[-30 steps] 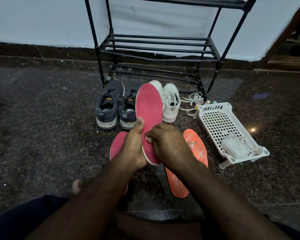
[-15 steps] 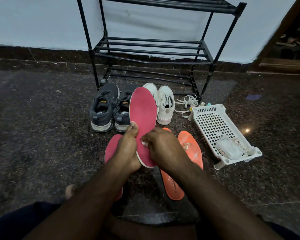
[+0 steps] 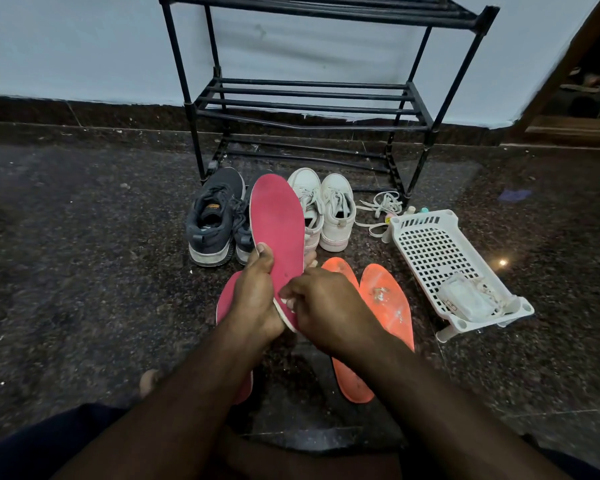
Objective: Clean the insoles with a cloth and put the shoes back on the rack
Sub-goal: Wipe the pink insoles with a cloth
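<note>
My left hand [image 3: 253, 292] grips a red insole [image 3: 278, 226] from the left, thumb on its top face, and holds it tilted up off the floor. My right hand [image 3: 326, 306] pinches the insole's heel end with curled fingers. I cannot make out a cloth in either hand. A second red insole [image 3: 226, 299] lies on the floor, mostly hidden under my left hand and arm. Two orange insoles [image 3: 388, 303] lie to the right. Dark grey sneakers [image 3: 215, 220] and white sneakers [image 3: 336, 213] stand in front of the black shoe rack [image 3: 312, 105].
A white perforated basket [image 3: 430, 251] lies tipped on the floor at the right, with a white packet [image 3: 465, 301] in it. Loose white laces [image 3: 378, 206] and small bottles [image 3: 417, 210] lie near the rack's right leg. The floor is dark speckled stone.
The view has drifted so the rack and shoes sit further left. Both hands keep their hold on the red insole. More of the two orange insoles shows beside my right hand.
</note>
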Available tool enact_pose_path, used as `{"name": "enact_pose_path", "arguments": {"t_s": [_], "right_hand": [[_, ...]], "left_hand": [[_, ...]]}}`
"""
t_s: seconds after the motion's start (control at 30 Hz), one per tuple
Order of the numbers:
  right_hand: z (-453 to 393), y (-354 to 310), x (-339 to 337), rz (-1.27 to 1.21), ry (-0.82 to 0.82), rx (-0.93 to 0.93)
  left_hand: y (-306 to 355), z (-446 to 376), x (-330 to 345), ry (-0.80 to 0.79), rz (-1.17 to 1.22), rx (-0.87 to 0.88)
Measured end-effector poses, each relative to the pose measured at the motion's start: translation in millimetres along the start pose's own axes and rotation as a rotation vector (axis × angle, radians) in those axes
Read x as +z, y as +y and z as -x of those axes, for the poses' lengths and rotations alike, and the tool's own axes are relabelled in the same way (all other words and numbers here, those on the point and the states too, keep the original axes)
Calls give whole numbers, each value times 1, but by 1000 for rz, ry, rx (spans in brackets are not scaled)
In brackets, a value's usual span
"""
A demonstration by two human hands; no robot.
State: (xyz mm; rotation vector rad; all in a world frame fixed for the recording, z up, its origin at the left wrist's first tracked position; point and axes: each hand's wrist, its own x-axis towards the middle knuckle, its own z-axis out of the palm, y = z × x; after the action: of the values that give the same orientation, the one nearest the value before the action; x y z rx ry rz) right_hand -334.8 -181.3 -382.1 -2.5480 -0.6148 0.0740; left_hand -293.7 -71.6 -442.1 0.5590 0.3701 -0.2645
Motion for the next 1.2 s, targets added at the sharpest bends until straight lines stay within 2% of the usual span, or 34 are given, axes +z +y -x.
{"name": "enact_pose_path", "arguments": {"t_s": [0.07, 0.13, 0.2, 0.23, 0.3, 0.4, 0.47, 0.6, 0.67, 0.77, 0.87, 0.97, 1.07, 1.2], "right_hand": [[0, 1, -5, -125, -34, 49], [-1, 7, -11, -208, 59, 103], [-5, 11, -9, -115, 202, 94], [-6, 11, -6, -62, 205, 95], [-2, 5, -1, -42, 97, 85], [3, 0, -3, -155, -66, 93], [2, 4, -11, -374, -65, 176], [-3, 15, -40, -985, 117, 306], [-2, 17, -51, -1059, 178, 315], [-1, 23, -51, -937, 199, 287], [-5, 25, -40, -707, 246, 212], [-5, 20, -32, -468, 211, 117], [-2, 10, -25, -376, 153, 102], [-5, 9, -13, -104, 187, 20]], "left_hand": [[3, -1, -1, 17, 0, -5], [3, -1, 0, 19, -26, 17], [2, -1, 0, 34, -49, 46], [1, -1, 1, 41, -52, 54], [3, 2, 4, 41, -41, 52], [9, 4, 5, 13, 6, 70], [12, 5, 5, 1, -10, 57], [14, 8, 6, -22, -43, 48], [15, 12, 9, -22, -42, 35], [16, 14, 10, -38, -57, 9], [16, 16, 10, -23, -51, 5], [15, 20, 14, -61, -51, -74], [14, 18, 12, -57, -57, -116], [14, 18, 12, -43, -69, -124]]}}
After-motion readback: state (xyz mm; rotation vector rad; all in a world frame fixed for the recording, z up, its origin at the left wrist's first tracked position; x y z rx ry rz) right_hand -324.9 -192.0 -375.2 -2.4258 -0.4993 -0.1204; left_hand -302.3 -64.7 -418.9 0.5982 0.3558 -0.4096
